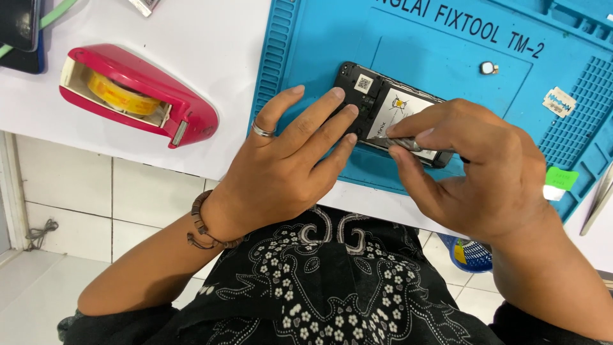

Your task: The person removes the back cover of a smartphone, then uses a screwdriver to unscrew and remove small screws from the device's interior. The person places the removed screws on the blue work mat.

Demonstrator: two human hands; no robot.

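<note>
1. Two bare hands work over an opened phone point(389, 115), seen from above past a black flower-patterned garment point(332, 287) nearest the camera.
2. Left hand point(287, 163), with a ring and a beaded wristband, lies flat with fingers spread; its fingertips point(345, 118) press on the phone's left end, apparently to keep it from sliding.
3. Right hand point(479, 169) is pressed together in a pinch around a slim metal tool point(402, 144), held low and nearly flat so that its tip meets the phone's near edge beside the battery.
4. That phone, back cover off, lies tilted on a blue work mat point(447, 70) whose soft surface gives it grip; the mat rests on the white counter point(204, 57).
5. Farther out on the mat lie a small round part point(489, 68) and a razor blade point(559, 101), kept apart from the phone.
6. At the left, on the counter, a red tape dispenser point(137, 92) with a yellow roll stands within reach.
</note>
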